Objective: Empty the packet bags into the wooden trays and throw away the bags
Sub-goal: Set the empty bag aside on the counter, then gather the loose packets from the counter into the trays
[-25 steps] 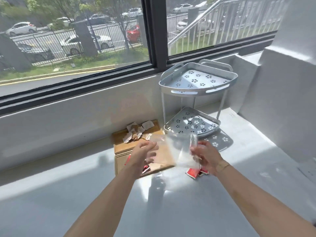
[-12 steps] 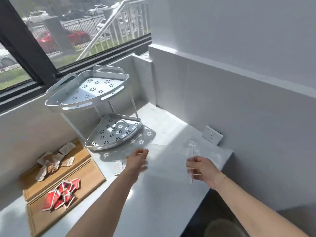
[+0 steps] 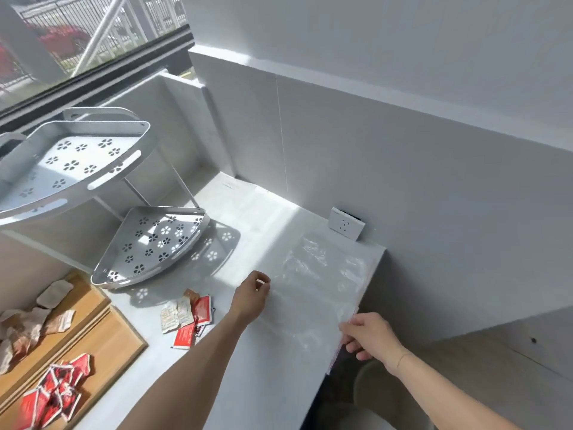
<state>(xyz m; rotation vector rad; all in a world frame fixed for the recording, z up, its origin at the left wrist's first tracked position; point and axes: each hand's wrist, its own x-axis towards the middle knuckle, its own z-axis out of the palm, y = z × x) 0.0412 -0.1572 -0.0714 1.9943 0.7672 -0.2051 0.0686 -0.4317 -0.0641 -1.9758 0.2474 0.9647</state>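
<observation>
Now that the clear bag (image 3: 316, 283) has come away from the wooden trays (image 3: 102, 333) and been carried to the right-hand end of the white counter (image 3: 263, 383), it looks emptied and on its way out. A second ago it was held up over the trays; now it is stretched nearly flat above the counter's far corner, between the two hands. The left hand (image 3: 251, 297) pinches its near-left edge with thumb and fingertips closed together on the film. The right hand (image 3: 367, 335) grips the opposite edge, just past the counter's end, fingers curled on the plastic.

Below that right hand, off the counter's end, sits a rounded pale shape that may be a bin (image 3: 390, 395); the view there is dim and cut off, so I would not swear to it.

Red packets (image 3: 52, 395) lie in the nearer tray and pale brownish ones (image 3: 37, 318) in the farther. A few spilled packets (image 3: 189, 318) still lie on the counter beside the white corner rack (image 3: 148, 243), so even once this bag is dropped, some tidying into the trays looks to remain.
</observation>
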